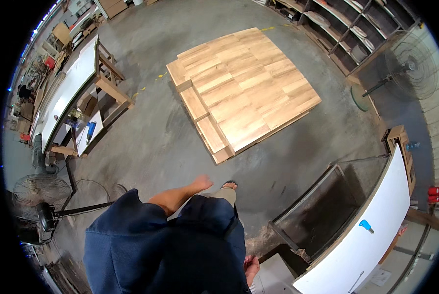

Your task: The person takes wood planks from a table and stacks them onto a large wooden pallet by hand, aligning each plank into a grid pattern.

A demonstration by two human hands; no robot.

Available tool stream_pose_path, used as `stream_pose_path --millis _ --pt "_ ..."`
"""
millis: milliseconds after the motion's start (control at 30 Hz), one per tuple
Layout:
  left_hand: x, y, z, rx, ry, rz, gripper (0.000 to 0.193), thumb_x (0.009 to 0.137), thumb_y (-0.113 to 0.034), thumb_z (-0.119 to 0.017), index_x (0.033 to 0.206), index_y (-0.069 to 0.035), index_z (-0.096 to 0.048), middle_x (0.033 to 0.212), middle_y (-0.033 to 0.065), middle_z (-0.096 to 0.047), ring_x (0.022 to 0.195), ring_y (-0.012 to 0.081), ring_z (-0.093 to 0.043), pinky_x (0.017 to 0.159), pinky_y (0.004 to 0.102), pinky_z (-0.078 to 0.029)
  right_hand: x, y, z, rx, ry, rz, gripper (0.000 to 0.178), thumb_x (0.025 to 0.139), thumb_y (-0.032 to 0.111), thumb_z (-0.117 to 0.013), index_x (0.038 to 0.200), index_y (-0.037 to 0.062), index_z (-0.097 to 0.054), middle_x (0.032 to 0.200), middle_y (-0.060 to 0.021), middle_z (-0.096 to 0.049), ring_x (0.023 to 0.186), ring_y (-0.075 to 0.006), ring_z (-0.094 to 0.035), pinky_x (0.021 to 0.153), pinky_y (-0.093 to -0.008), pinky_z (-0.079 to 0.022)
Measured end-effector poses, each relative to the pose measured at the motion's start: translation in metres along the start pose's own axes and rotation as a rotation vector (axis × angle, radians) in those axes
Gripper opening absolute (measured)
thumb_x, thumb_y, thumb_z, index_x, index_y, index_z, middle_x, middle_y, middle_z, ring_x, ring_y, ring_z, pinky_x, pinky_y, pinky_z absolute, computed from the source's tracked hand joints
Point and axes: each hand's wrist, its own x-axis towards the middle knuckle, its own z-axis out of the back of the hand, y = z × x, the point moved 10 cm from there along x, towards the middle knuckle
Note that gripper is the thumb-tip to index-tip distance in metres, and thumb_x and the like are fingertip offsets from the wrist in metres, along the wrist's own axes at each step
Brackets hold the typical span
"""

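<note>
My left hand (202,183) hangs ahead of my body over the grey floor, smeared by motion, so its fingers do not show clearly; it touches nothing that I can see. Low at my right side, my right hand (251,267) has its fingers curled in, and whatever they might hold is hidden. A white box-like surface (273,275) lies close beside that hand. In front of me a wide, low stack of wood-grain boards (249,78) rests on the floor, with a narrow compartmented strip (200,113) along its left edge.
A white-topped workbench (75,81) with a blue tool (90,131) on its lower shelf stands left. A pedestal fan (45,210) is nearer. On the right are a white table (347,245) bearing a blue tool (366,226), a dark metal frame (322,206), another fan (410,66) and shelving (347,29).
</note>
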Motion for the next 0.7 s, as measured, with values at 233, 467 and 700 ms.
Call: stream_pose_path --millis 233,467,700 --pt "0.006 -0.009 -0.032 -0.319 0.819 0.81 0.049 0.071 -0.038 -0.062 0.094 0.005 -0.059 0.104 0.0255 -0.059 0.095 0.0318 -0.059 0.079 0.0385 -0.049 -0.011 0.009 0.022 0.053 -0.088 -0.015 0.023 0.092 0.025 -0.048 0.087 0.0041 -0.058 0.074 -0.0071 -0.062 0.061 -0.0171 -0.059 0.051 -0.0267 -0.048" --pt "0.093 0.048 0.026 0.191 0.289 0.568 0.062 0.076 -0.032 -0.065 0.123 0.002 -0.043 0.123 0.0216 -0.049 0.11 0.0316 -0.051 0.09 0.0427 -0.044 0.001 -0.008 -0.015 0.105 -0.035 -0.053 0.022 0.091 0.021 -0.049 0.08 0.0027 -0.056 0.071 -0.0064 -0.059 0.059 -0.0167 -0.055 0.051 -0.0272 -0.045" --pt "0.05 -0.008 -0.09 -1.005 0.777 0.839 0.016 0.084 -0.02 -0.053 0.072 -0.009 -0.05 0.06 0.0032 -0.049 0.048 0.0135 -0.048 0.038 0.025 -0.04 -0.018 0.034 0.006 -0.148 -0.058 0.08 0.021 0.089 0.02 -0.055 0.093 0.0006 -0.062 0.078 -0.0045 -0.061 0.067 -0.0126 -0.056 0.062 -0.0244 -0.046"
